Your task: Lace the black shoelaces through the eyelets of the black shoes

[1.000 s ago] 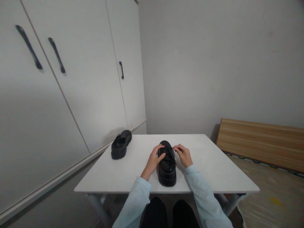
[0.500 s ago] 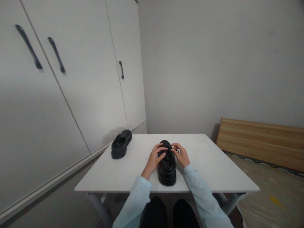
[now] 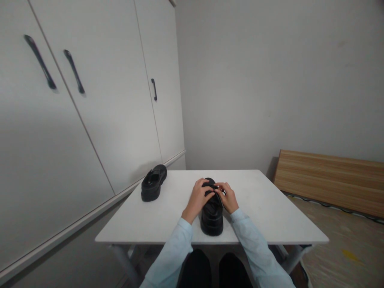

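Note:
A black shoe (image 3: 212, 224) stands on the white table (image 3: 258, 224) in front of me, its heel towards me and its toe pointing away. My left hand (image 3: 200, 195) reaches over the shoe's left side, with thumb and fingers pinched at the strap across its upper. From the right side, my right hand (image 3: 226, 196) pinches the same strap (image 3: 216, 189) close to the left fingertips. The fingers cover much of the strap, so its fastening is hard to make out. A second black shoe (image 3: 152, 188) sits at the table's left edge, out of my hands.
A tall white cabinet (image 3: 99, 120) with black handles rises along the left, close to the table. Behind the table is a plain grey wall (image 3: 240, 88). Wooden boards (image 3: 327, 180) lean against it at the right. My knees (image 3: 196, 268) are below the front edge.
My left hand has shifted slightly right and its fingertips have closed in on the strap, nearer the right hand's. The right hand has moved a little left; the shoes stay in place.

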The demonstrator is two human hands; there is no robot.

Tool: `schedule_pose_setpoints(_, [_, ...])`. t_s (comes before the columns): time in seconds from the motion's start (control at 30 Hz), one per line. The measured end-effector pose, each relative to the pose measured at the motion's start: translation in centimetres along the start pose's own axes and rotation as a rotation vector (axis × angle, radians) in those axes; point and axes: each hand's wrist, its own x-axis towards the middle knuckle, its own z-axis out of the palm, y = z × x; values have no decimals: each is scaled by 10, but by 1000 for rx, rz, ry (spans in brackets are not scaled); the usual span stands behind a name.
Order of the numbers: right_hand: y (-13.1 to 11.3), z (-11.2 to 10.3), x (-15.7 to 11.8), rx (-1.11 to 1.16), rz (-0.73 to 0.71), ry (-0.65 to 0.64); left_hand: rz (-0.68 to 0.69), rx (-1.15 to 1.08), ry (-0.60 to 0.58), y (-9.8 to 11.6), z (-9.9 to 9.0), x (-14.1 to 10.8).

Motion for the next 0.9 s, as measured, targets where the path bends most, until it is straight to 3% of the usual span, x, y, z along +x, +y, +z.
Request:
schedule_pose_setpoints(0.3, [2,-3,0,51,9,46,69,65,15,-2,0,-1])
schedule_pose_setpoints(0.57, [6,-3,0,284,98,-203,98,106,-2,10,-10,-4])
schedule_pose_setpoints(0.9, [10,-3,-2,333,112,-228,-117,-433,126,22,-41,-11])
